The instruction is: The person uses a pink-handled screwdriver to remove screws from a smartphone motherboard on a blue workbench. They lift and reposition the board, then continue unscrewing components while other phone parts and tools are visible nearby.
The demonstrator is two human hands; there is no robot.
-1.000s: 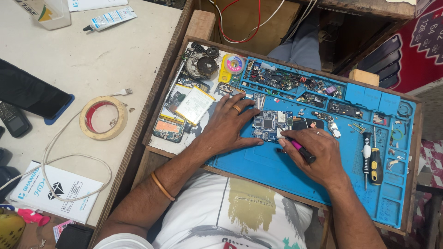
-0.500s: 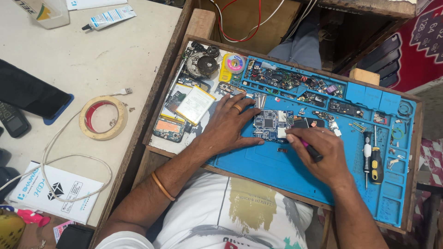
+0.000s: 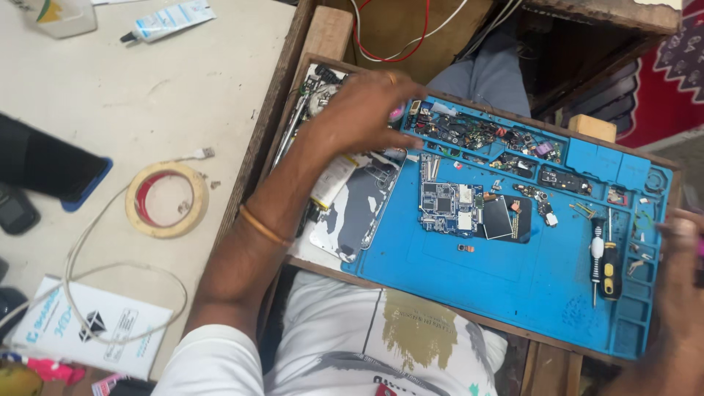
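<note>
I see the left hand [image 3: 367, 110] up at the far-left corner of the blue work mat [image 3: 513, 286], fingers spread loose over the clutter of parts there — not clamped on anything I can make out. The right hand [image 3: 678, 293] sits at the mat's right edge, blurred and half out of frame, so can't tell if it's holding anything. The circuit board [image 3: 449, 207] lies bare mid-mat w/ a dark square part [image 3: 501, 218] just beside it; neither hand touches it. The phone back shell [image 3: 359, 209] rests at the mat's left edge, and a screwdriver [image 3: 596, 257] w/ a second yellow-and-black tool lies near the right-side compartments. My read: the device is already opened and the board is out — any refit of board and shell is undone. On the pale table [image 3: 183, 81]: a small white-and-blue tube [image 3: 170, 17] at the top, a tape roll [image 3: 166, 198] centre-left, and a white booklet [image 3: 84, 326] w/ blue print and a black emblem under a white cable [image 3: 88, 242].
</note>
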